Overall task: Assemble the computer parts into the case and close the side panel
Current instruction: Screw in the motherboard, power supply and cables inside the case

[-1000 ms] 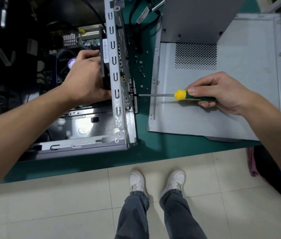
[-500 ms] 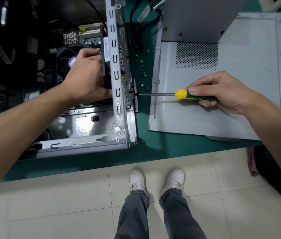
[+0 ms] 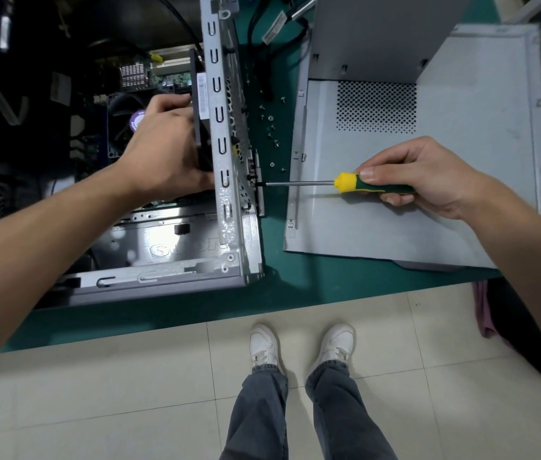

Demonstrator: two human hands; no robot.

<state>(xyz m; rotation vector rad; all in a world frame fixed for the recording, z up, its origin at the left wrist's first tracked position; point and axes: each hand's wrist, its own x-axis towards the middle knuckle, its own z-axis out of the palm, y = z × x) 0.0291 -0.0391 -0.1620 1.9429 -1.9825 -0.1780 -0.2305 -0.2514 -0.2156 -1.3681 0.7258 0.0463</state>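
Observation:
An open grey computer case lies on the green bench, motherboard and CPU fan showing inside. My left hand reaches into the case and grips a flat black part held against the inner side of the rear wall. My right hand grips a screwdriver with a green and yellow handle. Its shaft lies level and its tip meets a screw on the outside of the rear wall. The grey side panel lies flat to the right, under my right hand.
Several loose screws lie on the green bench between case and panel. Black cables run at the back. A grey box stands on the panel's far end. My feet stand on floor tiles below the bench edge.
Almost nothing differs. Both hands hold their places and the screwdriver tip stays on the screw.

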